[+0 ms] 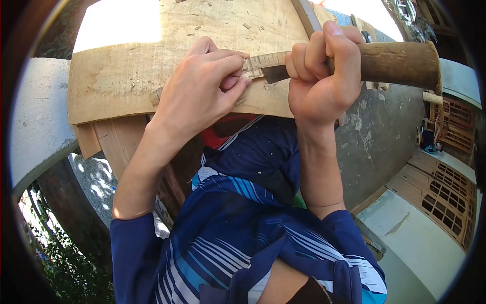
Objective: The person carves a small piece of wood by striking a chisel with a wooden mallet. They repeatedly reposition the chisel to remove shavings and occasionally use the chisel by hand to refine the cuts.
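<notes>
My left hand [202,78] rests on the workpiece, thumb and forefinger closed at a narrow wooden strip [271,60] with many cross-cuts. Another short bit of wood shows under the wrist side of that hand; whether it is the same strip is hidden. In a closed fist, my right hand [326,76] grips a tool with a thick, round wooden body [400,61] reaching to the right. Its dark, flat end [277,74] comes out on the left side of the fist, beside the strip. The fist hides the tool's middle.
A broad wooden board [121,66] lies under the hands, with chips [246,26] scattered on it. A white ledge [43,101] stands at the left. To the right are a grey wall [379,126] and carved wooden panels [445,197].
</notes>
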Available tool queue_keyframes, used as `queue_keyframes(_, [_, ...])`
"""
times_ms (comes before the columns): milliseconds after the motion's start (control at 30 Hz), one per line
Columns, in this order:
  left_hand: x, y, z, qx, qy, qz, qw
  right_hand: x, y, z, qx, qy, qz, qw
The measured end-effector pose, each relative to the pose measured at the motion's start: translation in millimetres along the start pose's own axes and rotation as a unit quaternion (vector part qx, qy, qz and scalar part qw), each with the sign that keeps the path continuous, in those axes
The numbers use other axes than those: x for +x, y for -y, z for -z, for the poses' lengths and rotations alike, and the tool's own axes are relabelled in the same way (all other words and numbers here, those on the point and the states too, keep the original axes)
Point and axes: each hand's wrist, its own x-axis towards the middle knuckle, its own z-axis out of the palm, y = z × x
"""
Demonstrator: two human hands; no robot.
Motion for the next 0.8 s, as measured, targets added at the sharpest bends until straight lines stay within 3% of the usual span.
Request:
queue_keyframes(100, [-0.1,0.0,-1.7,-0.005,-0.003,-0.005,1.000,1.4,3.4,-6.0,-0.096,-0.005,-0.015,0.995])
queue_keyframes(200, [0.3,-0.6,-1.7,0.002,-0.003,-0.007,1.000,6.5,4.1,8.0,-0.050,0.022,-0.032,0.998])
queue_keyframes(300, [1.2,-0.2,-2.3,0.009,-0.003,-0.015,1.000,6.3,5.1,13.6,-0.021,-0.044,-0.044,0.998])
queue_keyframes(533, [2.8,-3.5,2.0,0.037,0.030,0.007,0.999,0.5,-3.5,53.8,0.106,-0.028,-0.036,0.993])
queue_keyframes(667, [2.4,-4.3,0.3,0.043,0.031,0.013,0.998,-1.3,-3.1,63.1,0.130,0.078,-0.019,0.988])
queue_keyframes(700, [2.6,-4.8,0.2,0.048,0.034,0.011,0.998,0.7,-2.2,67.7,0.155,0.162,-0.001,0.974])
queue_keyframes(800, [2.4,-5.5,2.9,0.059,0.036,0.015,0.997,-6.2,12.1,54.1,0.038,0.152,0.027,0.987])
